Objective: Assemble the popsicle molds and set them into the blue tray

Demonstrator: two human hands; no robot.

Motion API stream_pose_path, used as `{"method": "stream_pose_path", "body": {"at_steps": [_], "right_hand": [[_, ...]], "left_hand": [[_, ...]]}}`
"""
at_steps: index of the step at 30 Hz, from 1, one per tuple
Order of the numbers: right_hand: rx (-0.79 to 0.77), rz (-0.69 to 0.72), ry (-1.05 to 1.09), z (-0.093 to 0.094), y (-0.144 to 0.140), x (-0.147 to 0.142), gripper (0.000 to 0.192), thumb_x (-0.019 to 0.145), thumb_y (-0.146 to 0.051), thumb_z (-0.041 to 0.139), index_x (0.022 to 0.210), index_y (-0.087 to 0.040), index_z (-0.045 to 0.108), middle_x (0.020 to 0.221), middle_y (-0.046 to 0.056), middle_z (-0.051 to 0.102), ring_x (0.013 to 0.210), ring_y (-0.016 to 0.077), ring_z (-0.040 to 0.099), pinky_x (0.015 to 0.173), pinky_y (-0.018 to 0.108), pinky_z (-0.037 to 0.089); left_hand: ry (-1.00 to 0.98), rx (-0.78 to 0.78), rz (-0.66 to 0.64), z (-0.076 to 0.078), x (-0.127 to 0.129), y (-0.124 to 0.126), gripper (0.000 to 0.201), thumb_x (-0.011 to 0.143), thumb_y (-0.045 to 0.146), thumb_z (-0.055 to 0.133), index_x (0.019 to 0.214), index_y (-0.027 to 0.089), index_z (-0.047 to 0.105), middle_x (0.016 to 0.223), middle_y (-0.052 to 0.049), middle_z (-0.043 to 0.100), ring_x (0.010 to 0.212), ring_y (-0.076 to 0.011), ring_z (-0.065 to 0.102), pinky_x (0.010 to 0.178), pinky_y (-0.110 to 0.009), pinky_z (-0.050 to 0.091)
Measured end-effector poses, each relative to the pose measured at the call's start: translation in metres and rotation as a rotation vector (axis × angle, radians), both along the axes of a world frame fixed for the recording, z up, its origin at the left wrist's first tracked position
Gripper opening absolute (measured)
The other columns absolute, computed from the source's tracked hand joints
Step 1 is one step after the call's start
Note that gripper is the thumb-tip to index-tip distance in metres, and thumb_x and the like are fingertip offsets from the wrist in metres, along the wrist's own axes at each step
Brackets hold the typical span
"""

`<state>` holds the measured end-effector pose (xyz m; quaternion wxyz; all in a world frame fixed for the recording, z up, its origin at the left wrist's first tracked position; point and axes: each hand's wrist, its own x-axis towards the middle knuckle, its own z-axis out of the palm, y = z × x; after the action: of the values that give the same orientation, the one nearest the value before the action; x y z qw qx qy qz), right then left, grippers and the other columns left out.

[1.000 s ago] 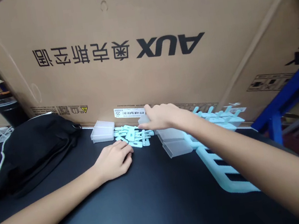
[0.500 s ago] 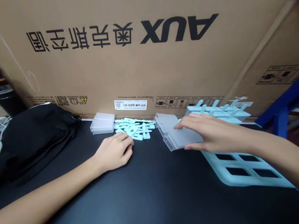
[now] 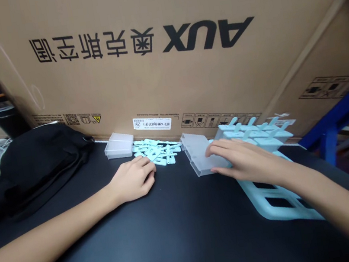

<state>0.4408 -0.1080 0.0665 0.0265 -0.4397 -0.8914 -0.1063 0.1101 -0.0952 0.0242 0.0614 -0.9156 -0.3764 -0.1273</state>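
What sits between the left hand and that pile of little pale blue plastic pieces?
Nothing visible. The left hand lies on the black table, its fingertips right at the near edge of the pile of blue pieces. The right hand rests on a clear box.

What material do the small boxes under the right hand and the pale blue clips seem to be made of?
The stacked boxes under the right hand look like frosted, translucent plastic: milky, with the dark table showing faintly through. The pale blue clips look like opaque moulded plastic, with a smooth, even colour and identical shapes.
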Motion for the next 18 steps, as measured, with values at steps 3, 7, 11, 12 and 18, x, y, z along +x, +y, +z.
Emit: {"method": "stream_pose_path", "body": {"at_steps": [3,7,11,12,18], "right_hand": [[0.049,0.035,-0.018,-0.001,0.000,0.001,0.025,0.092,-0.042,0.051,0.107,-0.023,0.055,0.110,0.007,0.063,0.095,0.0234,0.059,0.081,0.040,0.040],[0.159,0.059,0.002,0.008,-0.006,0.004,0.030,0.092,-0.043,0.049,0.112,-0.023,0.054,0.118,0.010,0.060,0.106,0.0281,0.057,0.085,0.044,0.040],[0.295,-0.110,0.157,0.021,-0.021,0.022,0.037,0.091,-0.046,0.047,0.116,-0.020,0.051,0.117,0.016,0.054,0.109,0.0333,0.054,0.089,0.047,0.042],[0.315,-0.174,0.211,0.021,-0.025,0.029,0.039,0.090,-0.047,0.046,0.117,-0.019,0.050,0.114,0.017,0.053,0.107,0.0338,0.054,0.089,0.047,0.043],[0.223,-0.507,0.418,0.002,-0.034,0.070,0.050,0.086,-0.052,0.045,0.119,-0.014,0.044,0.103,0.020,0.050,0.098,0.0369,0.056,0.085,0.048,0.046]], "left_hand": [[0.008,0.000,0.000,0.000,0.000,0.000,0.018,0.093,0.023,0.043,0.095,0.021,0.061,0.095,-0.003,0.062,0.092,-0.0199,0.057,0.069,-0.031,0.047],[0.016,-0.001,0.003,0.001,0.000,0.000,0.019,0.093,0.023,0.042,0.095,0.020,0.061,0.094,-0.003,0.062,0.092,-0.0200,0.058,0.070,-0.031,0.048],[0.015,0.004,-0.002,0.001,0.001,0.000,0.020,0.093,0.023,0.042,0.095,0.020,0.061,0.094,-0.004,0.062,0.092,-0.0205,0.058,0.070,-0.031,0.048],[0.014,0.006,-0.004,0.001,0.000,0.000,0.020,0.093,0.023,0.042,0.095,0.020,0.061,0.094,-0.004,0.062,0.091,-0.0205,0.058,0.070,-0.031,0.048],[0.000,0.028,-0.099,0.002,-0.001,0.000,0.022,0.095,0.022,0.041,0.098,0.020,0.062,0.094,-0.003,0.064,0.088,-0.0182,0.060,0.070,-0.030,0.049]]}}
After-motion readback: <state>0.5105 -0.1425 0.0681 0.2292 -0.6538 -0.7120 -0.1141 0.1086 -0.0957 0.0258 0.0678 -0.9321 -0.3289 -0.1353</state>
